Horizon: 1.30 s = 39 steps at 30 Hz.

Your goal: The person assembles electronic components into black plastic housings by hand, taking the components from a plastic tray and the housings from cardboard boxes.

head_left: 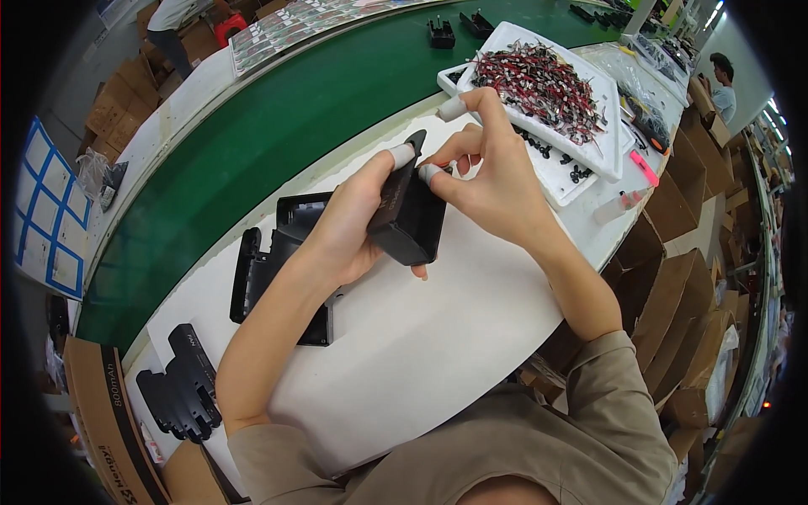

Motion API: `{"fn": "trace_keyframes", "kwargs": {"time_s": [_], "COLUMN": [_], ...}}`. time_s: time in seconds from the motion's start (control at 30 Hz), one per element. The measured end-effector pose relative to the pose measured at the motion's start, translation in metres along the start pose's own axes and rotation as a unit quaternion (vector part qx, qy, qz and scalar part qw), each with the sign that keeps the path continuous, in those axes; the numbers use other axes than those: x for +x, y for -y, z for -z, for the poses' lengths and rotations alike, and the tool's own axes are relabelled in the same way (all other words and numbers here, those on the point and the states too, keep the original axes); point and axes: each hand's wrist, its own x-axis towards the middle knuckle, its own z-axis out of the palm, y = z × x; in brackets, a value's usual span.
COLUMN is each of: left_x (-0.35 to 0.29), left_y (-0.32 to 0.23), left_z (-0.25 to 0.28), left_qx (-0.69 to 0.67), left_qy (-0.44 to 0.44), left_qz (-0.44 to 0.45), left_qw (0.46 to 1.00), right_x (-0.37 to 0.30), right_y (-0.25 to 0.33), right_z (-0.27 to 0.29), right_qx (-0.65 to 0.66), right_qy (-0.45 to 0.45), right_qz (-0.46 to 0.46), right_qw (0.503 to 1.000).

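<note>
My left hand [358, 210] is wrapped round a black plastic housing [408, 220], its open side tilted toward my right hand. A pale cover sits on the left thumb. My right hand [497, 172] pinches something small at the housing's upper edge, with a bit of red showing between thumb and fingers; its kind is mostly hidden. Pale covers sit on the right thumb and index finger, and that index finger is raised. Under my left forearm lie more black housings [290, 220] on the white tabletop [404, 353].
A white foam tray [610, 151] heaped with red-and-black wired parts [543, 88] rests on another tray of small black pieces [581, 174]. Beyond runs a green conveyor belt [219, 177]. A pink marker [645, 168] and a clear bottle [619, 206] stand right; black shells [183, 387] lie left, near cardboard boxes [114, 421].
</note>
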Motion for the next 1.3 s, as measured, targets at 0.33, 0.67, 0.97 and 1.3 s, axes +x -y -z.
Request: {"fn": "trace_keyframes", "kwargs": {"time_s": [0.33, 0.67, 0.97, 1.3], "left_x": [0.001, -0.002, 0.03, 0.183], "left_y": [0.0, -0.011, -0.038, -0.075], "left_z": [0.003, 0.006, 0.016, 0.121], "left_qx": [0.027, -0.015, 0.062, 0.279], "left_qy": [0.021, 0.046, -0.029, -0.237], "left_qz": [0.011, -0.018, -0.058, -0.037], "left_qw": [0.999, 0.999, 0.996, 0.93], "right_x": [-0.004, 0.001, 0.018, 0.032], "right_y": [0.0, -0.008, -0.034, -0.1], "right_z": [-0.005, -0.001, 0.028, 0.065], "right_qx": [-0.097, 0.052, -0.044, -0.366], "right_qy": [-0.028, 0.03, -0.13, -0.198], "right_qz": [0.092, 0.034, 0.085, -0.063], "right_qw": [0.991, 0.998, 0.987, 0.907]}}
